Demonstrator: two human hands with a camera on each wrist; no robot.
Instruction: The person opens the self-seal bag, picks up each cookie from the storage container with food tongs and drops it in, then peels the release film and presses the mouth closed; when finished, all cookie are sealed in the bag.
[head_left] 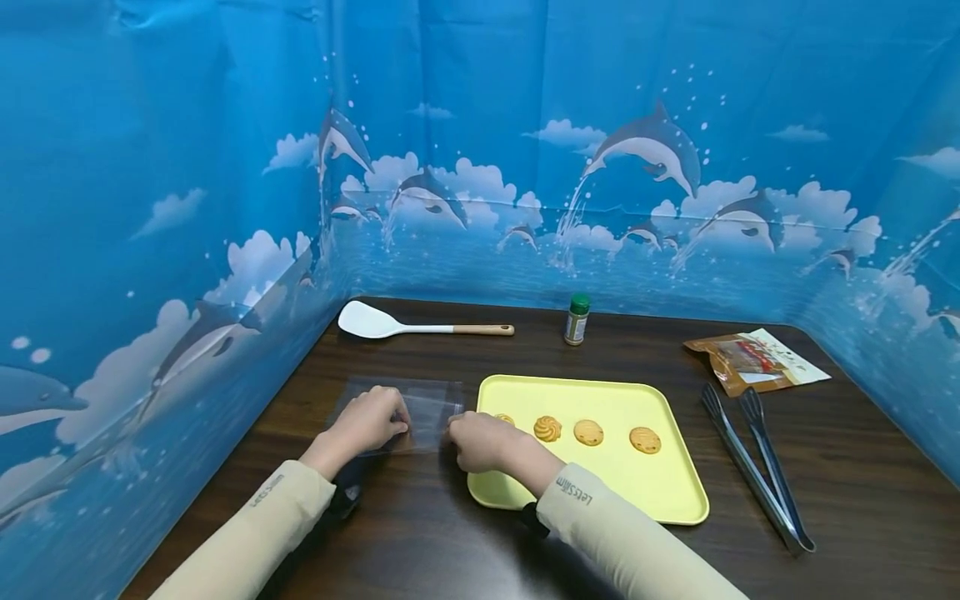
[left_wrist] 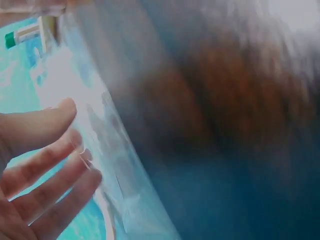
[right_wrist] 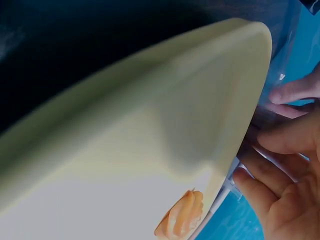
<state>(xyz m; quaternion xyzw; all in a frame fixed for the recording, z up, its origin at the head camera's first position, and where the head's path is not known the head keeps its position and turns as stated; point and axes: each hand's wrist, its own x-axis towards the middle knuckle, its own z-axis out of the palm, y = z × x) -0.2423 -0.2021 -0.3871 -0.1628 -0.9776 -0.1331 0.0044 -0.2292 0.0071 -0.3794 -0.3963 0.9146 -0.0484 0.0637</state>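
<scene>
A clear plastic bag lies flat on the dark table, left of a yellow tray. My left hand rests over the bag's middle; in the left wrist view its bent fingers touch the plastic, the thumb standing apart from them. At the bag's right edge, beside the tray, my right hand pinches the plastic between thumb and fingers. Its forearm crosses the tray's near left corner. On the tray are a swirled cookie, two round cookies, and another cookie partly hidden by my right hand.
Behind the bag lies a white spatula with a wooden handle. A green-capped shaker bottle stands at the back. Right of the tray are metal tongs and a brown-and-white food packet. A blue dolphin-print curtain surrounds the table.
</scene>
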